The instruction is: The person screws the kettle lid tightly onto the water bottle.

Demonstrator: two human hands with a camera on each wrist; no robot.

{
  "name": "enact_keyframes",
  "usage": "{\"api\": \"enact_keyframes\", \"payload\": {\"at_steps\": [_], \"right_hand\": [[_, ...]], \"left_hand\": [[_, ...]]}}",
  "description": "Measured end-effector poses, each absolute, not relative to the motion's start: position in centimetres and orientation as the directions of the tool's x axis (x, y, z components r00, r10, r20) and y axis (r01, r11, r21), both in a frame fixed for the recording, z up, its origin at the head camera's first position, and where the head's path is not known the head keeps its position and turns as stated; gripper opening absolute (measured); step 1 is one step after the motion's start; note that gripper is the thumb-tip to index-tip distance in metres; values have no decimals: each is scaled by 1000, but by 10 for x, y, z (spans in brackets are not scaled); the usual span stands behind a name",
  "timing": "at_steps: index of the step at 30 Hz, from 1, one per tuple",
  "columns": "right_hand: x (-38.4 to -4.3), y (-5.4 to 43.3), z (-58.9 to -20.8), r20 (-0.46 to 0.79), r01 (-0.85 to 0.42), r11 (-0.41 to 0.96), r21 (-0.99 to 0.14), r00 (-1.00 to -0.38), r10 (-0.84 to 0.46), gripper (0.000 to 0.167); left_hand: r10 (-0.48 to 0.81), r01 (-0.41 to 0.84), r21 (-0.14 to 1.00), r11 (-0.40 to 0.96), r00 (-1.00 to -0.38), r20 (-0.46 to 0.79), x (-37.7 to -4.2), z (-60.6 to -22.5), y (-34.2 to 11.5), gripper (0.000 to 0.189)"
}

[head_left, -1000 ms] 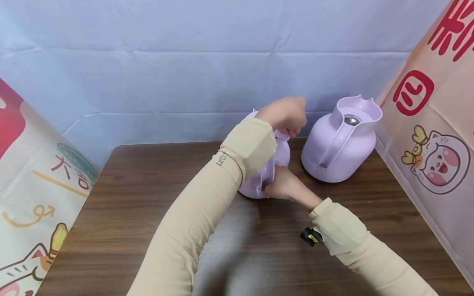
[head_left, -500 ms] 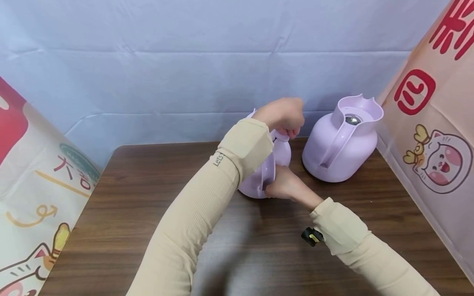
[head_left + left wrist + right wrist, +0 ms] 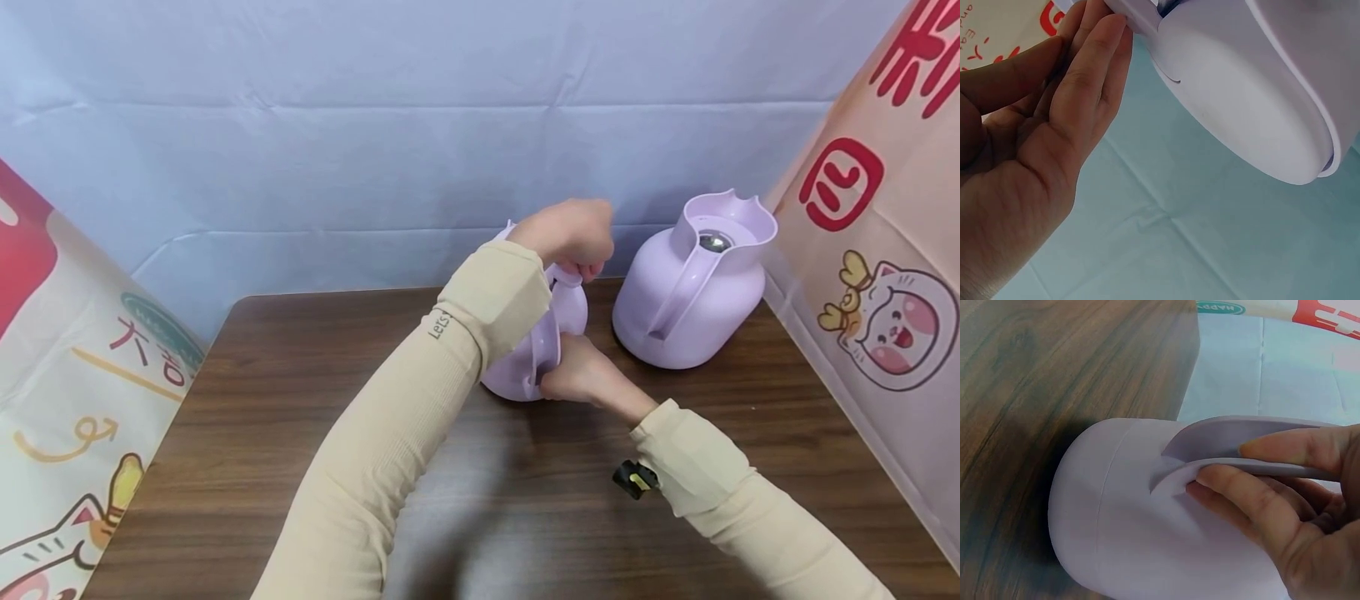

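A lilac thermos jug [image 3: 572, 312] stands on the table near its back edge, partly hidden by my left arm. My right hand [image 3: 583, 371] grips its handle [image 3: 1216, 464], thumb on one side and fingers on the other in the right wrist view. Above the jug's top, my left hand [image 3: 573, 233] bends down with its fingertips on a lilac lid part [image 3: 1138, 14]. In the left wrist view the fingers are fairly straight and the thumb comes up behind them. The grasp and most of the jug's mouth are hidden.
A second lilac jug [image 3: 686, 304] stands to the right, uncovered, with a silvery inner mouth [image 3: 714, 242]. Brown wooden table [image 3: 315, 400] lies under everything. Pale blue cloth [image 3: 337, 158] hangs behind, and printed cloths [image 3: 892, 275] flank both sides.
My left hand shifts very slightly left at the jug's top. The right hand keeps its grip on the handle, and both jugs stay in place.
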State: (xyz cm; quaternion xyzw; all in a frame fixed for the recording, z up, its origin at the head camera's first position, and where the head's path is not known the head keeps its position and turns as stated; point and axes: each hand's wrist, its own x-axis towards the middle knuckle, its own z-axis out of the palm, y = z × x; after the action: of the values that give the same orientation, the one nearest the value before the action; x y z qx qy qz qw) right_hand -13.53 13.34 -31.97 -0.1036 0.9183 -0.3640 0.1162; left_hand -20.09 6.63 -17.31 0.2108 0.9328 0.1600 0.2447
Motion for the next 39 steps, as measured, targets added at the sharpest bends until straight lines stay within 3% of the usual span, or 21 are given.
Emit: {"api": "enact_keyframes", "payload": {"at_steps": [14, 21, 33, 39], "right_hand": [[-137, 132, -319, -141, -85, 686, -722, -953, -268, 32], [-136, 132, -321, -138, -78, 696, -714, -959, -249, 34], [-136, 130, -321, -154, -71, 717, -694, -958, -244, 32], [-135, 129, -321, -153, -59, 717, -695, -962, -228, 30]], "left_hand": [[491, 359, 366, 859, -782, -383, -203, -174, 68, 14], [545, 487, 249, 837, -777, -316, -201, -174, 66, 14], [557, 530, 174, 830, -774, -301, -204, -178, 67, 16], [578, 531, 230, 815, -768, -275, -204, -178, 61, 14]]}}
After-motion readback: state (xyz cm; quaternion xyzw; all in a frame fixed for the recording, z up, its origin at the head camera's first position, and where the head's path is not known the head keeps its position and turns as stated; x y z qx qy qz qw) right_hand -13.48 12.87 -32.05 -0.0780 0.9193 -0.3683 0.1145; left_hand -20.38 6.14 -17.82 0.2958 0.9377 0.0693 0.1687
